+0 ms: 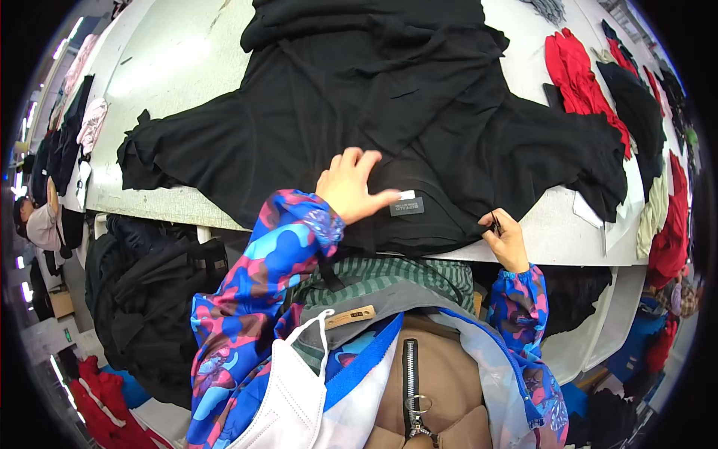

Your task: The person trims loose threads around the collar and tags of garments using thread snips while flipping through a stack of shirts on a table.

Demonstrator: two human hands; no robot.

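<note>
A black knit garment lies spread over the white table, its sleeves reaching out to both sides and its neckline towards me. My left hand is over the garment with fingers apart and holds nothing; its thumb points at the grey neck label, which bears writing. A small white tag shows just above that label. At the neckline's right side, my right hand pinches the garment's edge between thumb and fingers. Something thin and dark shows within those fingers, too small and hidden to name.
The white table has its near edge at my waist. Black garments are heaped low on my left. Red garments and black cloth lie at the far right. A person is at the left, and white bins stand below right.
</note>
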